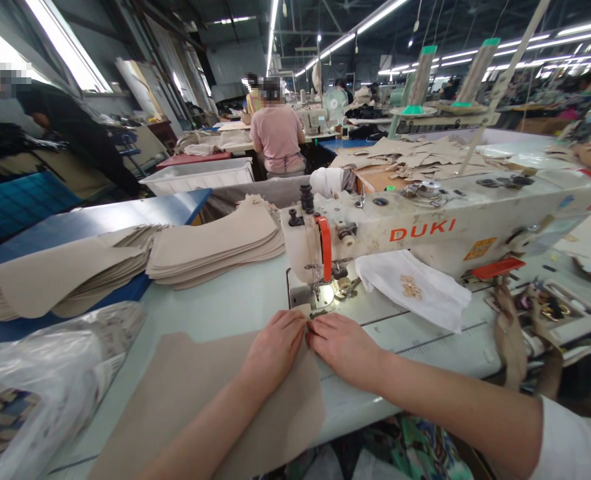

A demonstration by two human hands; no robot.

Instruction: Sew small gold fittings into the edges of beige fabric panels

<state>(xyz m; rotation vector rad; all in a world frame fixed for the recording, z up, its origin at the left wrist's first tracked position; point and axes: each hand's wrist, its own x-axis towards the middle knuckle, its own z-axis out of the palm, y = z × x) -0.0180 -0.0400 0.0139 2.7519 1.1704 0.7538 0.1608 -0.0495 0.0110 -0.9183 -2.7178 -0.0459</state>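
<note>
A beige fabric piece (190, 393) lies on the pale sewing table (235, 300) in front of a white DUKI sewing machine (425, 227). My left hand (274, 347) rests on the fabric's far edge with its fingers curled and pinched on it. My right hand (343, 347) meets it fingertip to fingertip, also pinching the fabric edge just before the presser foot (320, 293). What small item sits between the fingertips I cannot make out.
Stacks of cut beige pieces (215, 247) lie left of the machine, more at the far left (60, 280). A white cloth (415, 287) lies under the machine arm. A plastic bag (35, 380) sits lower left. A person in pink (278, 137) sits ahead. A tray of small tools (550, 310) stands right.
</note>
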